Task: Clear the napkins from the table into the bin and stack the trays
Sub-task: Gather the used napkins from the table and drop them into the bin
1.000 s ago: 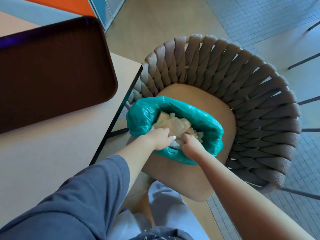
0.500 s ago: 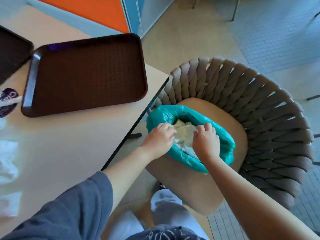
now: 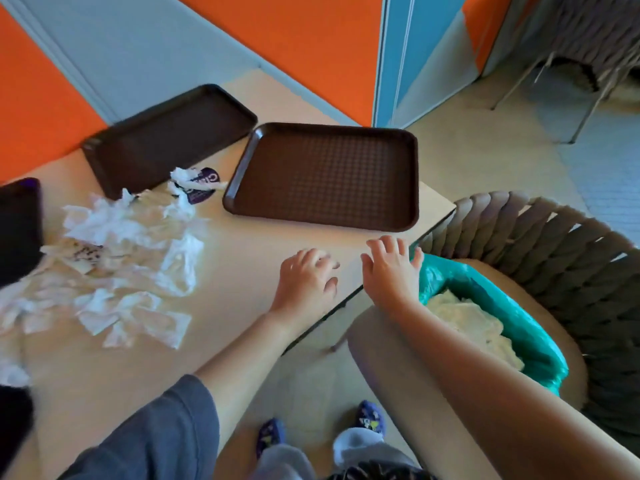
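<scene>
Hands: both bare and holding nothing, side by side at centre frame, just above the near edge of the counter [image 3: 242, 244].
Left hand [image 3: 306, 280]: over the counter top, palm down, fingers loosely curled, nothing in its grip.
Right hand [image 3: 391, 268]: spread wide, fingers fanned, hanging at the counter's corner with the thumb side close to the bin's rim; whether it touches the rim, I cannot tell.
Napkins [image 3: 117, 258]: a big crumpled white heap sprawls across the left of the frame on the counter, well apart from both hands; a few pieces show purple print.
Purple wrapper [image 3: 202, 185]: lies at the top of the heap, between the two trays at upper centre.
Near tray [image 3: 325, 174]: dark brown, bare inside, flat on the counter at centre frame, just beyond the hands.
Far tray [image 3: 169, 136]: same brown, up and to the left of the near one, angled, its corner almost meeting the near tray's.
Third tray [image 3: 17, 226]: only a dark edge shows at the far left.
Bin [image 3: 533, 337]: teal-lined, at right of frame, sitting on the seat of a woven grey chair [image 3: 554, 244], with crumpled pale napkins already inside.
Bottom of frame: grey sleeve [image 3: 156, 441] at lower left, patterned blue socks [image 3: 370, 419] on the floor.
</scene>
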Demonstrator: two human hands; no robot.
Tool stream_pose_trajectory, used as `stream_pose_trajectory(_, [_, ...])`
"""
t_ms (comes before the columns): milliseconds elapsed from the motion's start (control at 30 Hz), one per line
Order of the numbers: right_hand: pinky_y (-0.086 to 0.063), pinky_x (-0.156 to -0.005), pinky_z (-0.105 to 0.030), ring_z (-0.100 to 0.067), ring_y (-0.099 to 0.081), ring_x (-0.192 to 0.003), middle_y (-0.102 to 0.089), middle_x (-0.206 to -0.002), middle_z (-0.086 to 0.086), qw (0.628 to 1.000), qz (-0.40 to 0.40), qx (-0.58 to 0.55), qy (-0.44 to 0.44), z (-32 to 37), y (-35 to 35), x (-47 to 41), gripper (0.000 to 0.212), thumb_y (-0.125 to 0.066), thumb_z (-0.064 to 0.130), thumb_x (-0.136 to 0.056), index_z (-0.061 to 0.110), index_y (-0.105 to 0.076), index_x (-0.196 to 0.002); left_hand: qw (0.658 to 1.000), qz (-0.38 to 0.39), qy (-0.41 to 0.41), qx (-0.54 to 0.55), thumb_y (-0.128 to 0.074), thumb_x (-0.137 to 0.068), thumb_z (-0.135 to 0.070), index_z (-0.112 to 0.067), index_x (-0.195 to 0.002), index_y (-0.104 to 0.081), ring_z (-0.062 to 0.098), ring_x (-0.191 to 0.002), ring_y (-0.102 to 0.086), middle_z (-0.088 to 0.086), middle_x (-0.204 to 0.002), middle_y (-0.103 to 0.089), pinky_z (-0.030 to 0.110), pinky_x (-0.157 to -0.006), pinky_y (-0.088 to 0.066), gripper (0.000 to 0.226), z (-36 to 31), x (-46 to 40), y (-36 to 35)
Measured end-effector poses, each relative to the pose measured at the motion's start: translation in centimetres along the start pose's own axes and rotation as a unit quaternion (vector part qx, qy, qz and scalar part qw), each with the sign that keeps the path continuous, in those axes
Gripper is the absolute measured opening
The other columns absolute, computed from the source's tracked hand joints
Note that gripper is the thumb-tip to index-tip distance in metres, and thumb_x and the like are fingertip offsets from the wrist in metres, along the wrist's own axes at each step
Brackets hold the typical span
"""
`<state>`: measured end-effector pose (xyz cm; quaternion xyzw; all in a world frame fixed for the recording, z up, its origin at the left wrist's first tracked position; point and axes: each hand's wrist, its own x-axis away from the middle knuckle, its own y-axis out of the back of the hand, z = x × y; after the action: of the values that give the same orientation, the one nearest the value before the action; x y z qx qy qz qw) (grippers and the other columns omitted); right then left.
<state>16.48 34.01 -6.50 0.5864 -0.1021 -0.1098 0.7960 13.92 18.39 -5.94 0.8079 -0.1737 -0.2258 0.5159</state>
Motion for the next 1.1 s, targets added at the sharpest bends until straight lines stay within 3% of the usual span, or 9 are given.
stream_pose_trajectory(233, [-0.027,-0.108,-0.047,-0.025,-0.036,-0.125,-0.043,-0.135,-0.004,0.986,0.062,-0.065,0.14,11.6,-2.6,1.5,0.036,-0.037,0.031,-0.096,0.018,-0.046,-0.129,0.989,-0.042,0.129,-0.059,-0.062,-0.068,-0.023,-0.017,-0.095,-0.066,0.029,-0.101,-0.058,0.004,-0.105,-0.061,0.044,-0.082,-0.045,0.027,9.6,7.8,5.8])
stream_pose_trajectory(367, [-0.032,-0.102,-0.041,-0.025,-0.035,-0.127,-0.041,-0.138,-0.002,0.969,0.116,-0.104,0.194,17.2,-4.6,2.6,0.039,-0.043,0.028,-0.095,0.017,-0.043,-0.132,0.967,-0.053,0.221,-0.113,-0.076,-0.066,-0.021,-0.017,-0.097,-0.066,0.033,-0.097,-0.054,0.007,-0.103,-0.058,0.045,-0.078,-0.043,0.033,14.4,11.8,7.8])
stream_pose_trajectory(533, [-0.03,-0.106,-0.041,-0.021,-0.026,-0.137,-0.026,-0.152,0.004,0.951,0.176,-0.077,0.241,22.5,-6.8,3.6,0.045,-0.045,0.027,-0.095,0.021,-0.036,-0.139,0.94,0.021,0.315,-0.129,-0.068,-0.075,-0.034,-0.023,-0.109,-0.062,0.035,-0.114,-0.044,0.011,-0.125,-0.05,0.047,-0.084,-0.043,0.036,18.7,15.8,7.9])
stream_pose_trajectory(600, [-0.032,-0.106,-0.042,-0.022,-0.025,-0.137,-0.02,-0.155,0.006,0.944,0.193,-0.071,0.256,24.3,-7.4,3.7,0.048,-0.044,0.023,-0.096,0.021,-0.031,-0.142,0.953,0.029,0.282,-0.107,-0.069,-0.076,-0.033,-0.023,-0.106,-0.063,0.036,-0.112,-0.048,0.01,-0.123,-0.054,0.043,-0.08,-0.049,0.032,20.1,17.0,7.9])
stream_pose_trajectory(700, [-0.036,-0.104,-0.044,-0.026,-0.026,-0.135,-0.012,-0.157,0.007,0.935,0.218,-0.07,0.27,26.4,-8.3,3.6,0.053,-0.041,0.016,-0.096,0.021,-0.023,-0.146,0.984,0.005,0.166,-0.062,-0.07,-0.069,-0.029,-0.021,-0.085,-0.068,0.03,-0.088,-0.063,0.003,-0.098,-0.067,0.039,-0.069,-0.055,0.018,21.5,18.2,7.7])
stream_pose_trajectory(800, [-0.036,-0.104,-0.044,-0.027,-0.026,-0.134,-0.01,-0.157,0.01,0.935,0.242,-0.045,0.257,27.5,-9.6,3.7,0.059,-0.041,0.014,-0.096,0.024,-0.015,-0.147,0.997,-0.036,0.063,-0.018,-0.051,-0.069,-0.029,-0.021,-0.071,-0.066,0.02,-0.079,-0.061,-0.005,-0.086,-0.068,0.032,-0.075,-0.046,0.017,22.1,18.9,7.7])
stream_pose_trajectory(867, [-0.034,-0.103,-0.043,-0.026,-0.026,-0.133,-0.019,-0.155,0.006,0.94,0.233,-0.014,0.248,28.0,-10.4,4.1,0.06,-0.043,0.016,-0.095,0.023,-0.015,-0.147,0.998,-0.052,0.035,-0.001,-0.055,-0.068,-0.023,-0.021,-0.069,-0.065,0.014,-0.08,-0.054,-0.006,-0.081,-0.067,0.027,-0.074,-0.039,0.011,22.7,19.4,7.7])
stream_pose_trajectory(1000, [-0.042,-0.093,-0.042,-0.032,-0.037,-0.119,-0.044,-0.128,-0.012,0.967,0.157,-0.019,0.199,28.2,-11.3,4.8,0.044,-0.05,0.015,-0.091,0.013,-0.041,-0.134,0.998,-0.057,0.021,0.014,-0.073,-0.055,-0.014,-0.023,-0.072,-0.064,0.01,-0.081,-0.047,-0.01,-0.071,-0.064,0.027,-0.07,-0.035,0.021,23.1,19.9,8.1])
stream_pose_trajectory(1100, [-0.038,-0.085,-0.04,-0.037,-0.045,-0.105,-0.053,-0.108,-0.023,0.977,0.118,-0.09,0.15,27.4,-11.5,5.2,0.025,-0.049,-0.005,-0.082,-0.001,-0.064,-0.101,0.997,-0.067,0.028,0.02,-0.07,-0.057,-0.018,-0.027,-0.094,-0.058,0.011,-0.081,-0.046,-0.008,-0.074,-0.061,0.026,-0.07,-0.032,0.04,23.2,20.1,8.5])
